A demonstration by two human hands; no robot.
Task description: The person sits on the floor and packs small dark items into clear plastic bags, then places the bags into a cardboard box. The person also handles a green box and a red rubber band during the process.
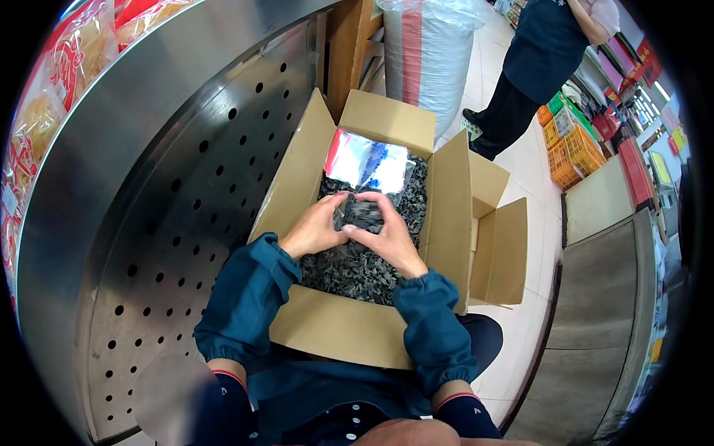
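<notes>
An open cardboard box (340,329) stands before me, holding dark, curled dried pieces that look like dried black fungus (357,279). Above them, my left hand (318,226) and my right hand (385,234) curve around a clump of the same dark pieces (362,216), blurred in part. Clear film seems to show by my left fingers; whether it wraps the clump I cannot tell. Just beyond my fingers, a stack of shiny printed plastic bags (368,159) lies on the pieces at the box's far end.
A perforated metal panel (223,167) rises on the left, under packaged goods (78,61). Behind the box stands a large woven sack (429,61). Another open cardboard box (499,251) is at the right. A person (535,72) stands farther back near orange crates (574,156).
</notes>
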